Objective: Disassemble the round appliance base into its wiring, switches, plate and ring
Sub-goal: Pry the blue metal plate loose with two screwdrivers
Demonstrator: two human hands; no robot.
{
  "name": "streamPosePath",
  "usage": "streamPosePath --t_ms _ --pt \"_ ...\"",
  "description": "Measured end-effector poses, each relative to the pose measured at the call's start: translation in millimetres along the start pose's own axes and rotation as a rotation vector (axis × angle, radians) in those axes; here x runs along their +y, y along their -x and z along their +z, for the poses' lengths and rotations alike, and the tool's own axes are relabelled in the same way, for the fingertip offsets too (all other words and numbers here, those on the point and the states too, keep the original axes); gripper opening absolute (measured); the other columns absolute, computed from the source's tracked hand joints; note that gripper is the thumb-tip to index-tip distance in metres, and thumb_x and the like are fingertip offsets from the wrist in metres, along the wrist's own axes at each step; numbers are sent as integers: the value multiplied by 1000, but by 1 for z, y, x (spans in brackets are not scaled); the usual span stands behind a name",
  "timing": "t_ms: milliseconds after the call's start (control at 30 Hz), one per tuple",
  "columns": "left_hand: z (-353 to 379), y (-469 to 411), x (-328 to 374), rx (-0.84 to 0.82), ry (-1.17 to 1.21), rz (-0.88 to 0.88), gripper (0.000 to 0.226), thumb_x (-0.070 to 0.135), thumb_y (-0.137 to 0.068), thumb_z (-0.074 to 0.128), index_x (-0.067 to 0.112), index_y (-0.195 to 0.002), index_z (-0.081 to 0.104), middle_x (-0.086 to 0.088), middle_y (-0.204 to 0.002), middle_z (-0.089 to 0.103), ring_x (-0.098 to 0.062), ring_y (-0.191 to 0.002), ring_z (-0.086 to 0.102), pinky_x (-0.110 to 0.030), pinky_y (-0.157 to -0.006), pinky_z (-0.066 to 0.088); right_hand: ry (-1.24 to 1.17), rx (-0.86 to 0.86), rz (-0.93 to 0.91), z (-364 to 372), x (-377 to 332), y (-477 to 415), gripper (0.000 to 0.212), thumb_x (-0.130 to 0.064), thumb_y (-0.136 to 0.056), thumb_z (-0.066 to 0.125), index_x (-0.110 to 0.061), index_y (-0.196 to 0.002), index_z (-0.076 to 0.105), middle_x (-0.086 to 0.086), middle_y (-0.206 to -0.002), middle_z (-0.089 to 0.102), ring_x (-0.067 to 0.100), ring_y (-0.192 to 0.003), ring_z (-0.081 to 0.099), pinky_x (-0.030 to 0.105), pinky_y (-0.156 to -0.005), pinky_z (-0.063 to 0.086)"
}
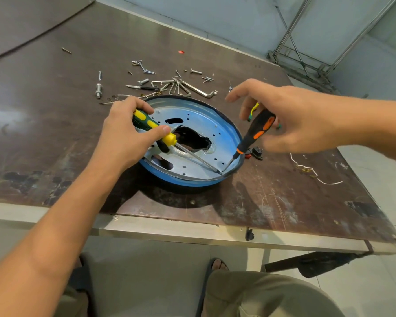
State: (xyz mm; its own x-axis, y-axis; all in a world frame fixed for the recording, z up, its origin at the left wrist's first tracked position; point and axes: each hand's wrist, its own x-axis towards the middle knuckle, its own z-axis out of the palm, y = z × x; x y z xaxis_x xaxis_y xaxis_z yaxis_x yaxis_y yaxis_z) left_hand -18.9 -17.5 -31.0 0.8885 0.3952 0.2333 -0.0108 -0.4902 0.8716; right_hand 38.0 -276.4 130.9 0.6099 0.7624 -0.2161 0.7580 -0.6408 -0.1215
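left hand gripped yellow-green screwdriver, right hand held black-orange screwdriver; round base sat between them, both tips at its near-right rim.

Round blue-rimmed base flat on table, metal plate uppermost.

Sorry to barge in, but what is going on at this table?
A person is working at the round appliance base with two screwdrivers. The left hand holds the yellow-and-green screwdriver, the right hand the black-and-orange screwdriver; both tips meet where the metal plate joins the blue ring. The plate is still seated. Screws, hex keys and a white wire lie loose on the table.
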Motion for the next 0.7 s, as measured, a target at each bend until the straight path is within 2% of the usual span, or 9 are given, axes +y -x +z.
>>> streamPosePath --t_ms 100,200,300,400,433,500,600,633,700 --pt "1 0 0 -4 -4 -1 38 40 -81 80 31 -109 56 1 -118 48 -11 -94 48 -15 -70 34 -75 55 15 6 2 -2 61 -47 -88 64 -35 -142 39 -16 -108 63 -10 -81 63 7 -68 46" --pt "0 -1 0 -7 4 -8 38 40 -82 80 32 -109 56 2 -118 48 -11 -94 49 -16 -70 35 -61 132 -7 12 2 -2 46 -25 -98 61 -38 -139 44 -21 -107 63 -1 -87 65 18 -70 49" --pt "0 0 0 -2 6 -7 38 40 -81 81 31 -108 57 1 -117 48 -11 -94 49 -16 -71 36 -159 114 -56 11 -1 0 71 -6 -86 68 -40 -142 41 -31 -120 50 2 -96 66 17 -72 53" --pt "0 0 0 5 -1 -5 38 40 -80 82 30 -108 58 0 -115 49 -11 -91 47 -15 -69 33 -17 129 -18 13 -7 -4 83 -41 -81 78 -38 -149 32 -19 -126 47 10 -104 64 27 -83 56" --pt "0 0 0 4 -2 -5 38 40 -80 81 30 -108 58 0 -116 49 -11 -93 47 -15 -69 33 118 115 52 13 -8 -6 83 -61 -80 70 -35 -149 32 -12 -120 53 18 -104 63 36 -87 56" --pt "0 -1 -1 0 2 -4 38 39 -81 81 30 -108 57 1 -117 48 -9 -93 47 -15 -69 33 328 63 209 11 -8 -9 79 -80 -78 45 -26 -135 44 -2 -95 63 25 -86 63 43 -75 53" --pt "0 -1 -2 0 5 -3 38 39 -81 81 30 -109 57 1 -117 48 -8 -92 47 -14 -69 33 275 31 126 7 -5 -7 45 -60 -90 51 -24 -115 63 -16 -71 63 1 -64 58 17 -58 42" --pt "0 -1 -2 -2 4 -2 38 39 -81 81 30 -109 57 1 -117 48 -7 -91 46 -14 -69 33 237 22 72 5 -5 -6 33 -48 -90 63 -28 -117 64 -22 -74 62 -5 -67 59 13 -59 42" --pt "0 -1 -2 -4 1 0 38 39 -81 81 30 -109 57 1 -118 48 -6 -91 46 -14 -69 33 213 -1 -4 2 -3 -5 41 -29 -85 79 -37 -120 61 -25 -93 53 -14 -82 54 7 -62 39"
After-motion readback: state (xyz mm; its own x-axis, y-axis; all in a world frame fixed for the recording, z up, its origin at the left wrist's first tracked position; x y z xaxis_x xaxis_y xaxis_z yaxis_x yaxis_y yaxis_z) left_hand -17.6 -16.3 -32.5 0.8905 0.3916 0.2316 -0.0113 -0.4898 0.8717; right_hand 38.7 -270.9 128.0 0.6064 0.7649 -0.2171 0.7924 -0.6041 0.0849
